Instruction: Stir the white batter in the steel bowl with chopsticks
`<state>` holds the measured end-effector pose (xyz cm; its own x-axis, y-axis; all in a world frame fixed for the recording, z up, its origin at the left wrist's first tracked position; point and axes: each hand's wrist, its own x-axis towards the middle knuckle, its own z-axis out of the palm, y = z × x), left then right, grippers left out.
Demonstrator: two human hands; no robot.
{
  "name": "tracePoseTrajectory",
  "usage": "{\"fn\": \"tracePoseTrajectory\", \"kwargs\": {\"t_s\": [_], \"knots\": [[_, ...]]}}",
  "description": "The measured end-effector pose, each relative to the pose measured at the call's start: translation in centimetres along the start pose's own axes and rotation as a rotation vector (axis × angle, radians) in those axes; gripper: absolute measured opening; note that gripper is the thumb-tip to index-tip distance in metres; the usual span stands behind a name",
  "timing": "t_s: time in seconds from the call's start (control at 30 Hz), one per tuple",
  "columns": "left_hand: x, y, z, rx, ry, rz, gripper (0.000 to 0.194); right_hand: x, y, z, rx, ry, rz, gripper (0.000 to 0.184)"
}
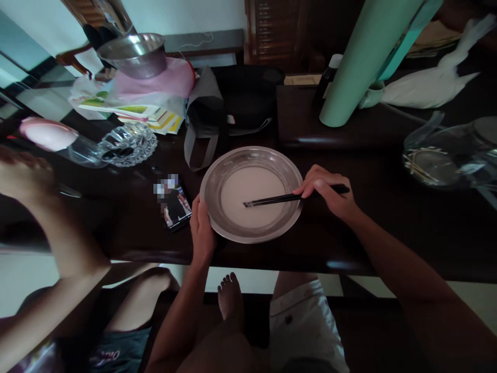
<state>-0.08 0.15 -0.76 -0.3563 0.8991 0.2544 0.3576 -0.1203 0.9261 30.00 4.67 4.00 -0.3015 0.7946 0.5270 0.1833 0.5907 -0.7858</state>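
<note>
A wide metal bowl (252, 235) stands on the dark table near its front edge. Pale, milky liquid (252, 181) covers its bottom. My left hand (202, 228) grips the bowl's left rim, fingers against the outer side. In my right hand (328, 194) is a pair of black chopsticks (279, 198), held at the bowl's right rim. Their tips dip into the liquid near the middle. Just left of my left hand lies a phone (174, 204) with a lit screen showing a figure in black.
Another person's arm (66, 228) rests at the left. Behind the bowl sit a black bag (244, 98), a glass dish (130, 145) and a steel basin (135, 54) on a pink bundle. A green cylinder (361, 67), a white plastic bag (423, 93) and a clear jar (438, 160) stand right.
</note>
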Motion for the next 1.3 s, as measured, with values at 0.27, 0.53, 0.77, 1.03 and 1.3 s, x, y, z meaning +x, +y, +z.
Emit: {"fn": "tracePoseTrajectory", "kwargs": {"t_s": [0.27,0.53,0.77,1.03,1.3], "knots": [[0.07,0.28,0.03,0.017,0.015,-0.016,0.067,0.03,-0.02,-0.05,-0.042,0.003,-0.044,0.033],[-0.08,0.25,-0.05,0.021,0.015,-0.026,0.061,0.04,0.01,-0.05,-0.056,-0.041,-0.053,0.028],[0.02,0.48,-0.02,0.039,0.017,-0.021,0.063,0.11,-0.06,0.06,-0.012,-0.052,-0.032,0.036],[0.01,0.38,-0.05,0.025,0.015,-0.029,0.066,-0.03,0.04,-0.07,0.000,0.005,-0.016,0.038],[0.00,0.51,-0.01,0.011,0.013,-0.023,0.063,0.02,0.12,0.01,-0.037,0.006,-0.031,0.031]]}}
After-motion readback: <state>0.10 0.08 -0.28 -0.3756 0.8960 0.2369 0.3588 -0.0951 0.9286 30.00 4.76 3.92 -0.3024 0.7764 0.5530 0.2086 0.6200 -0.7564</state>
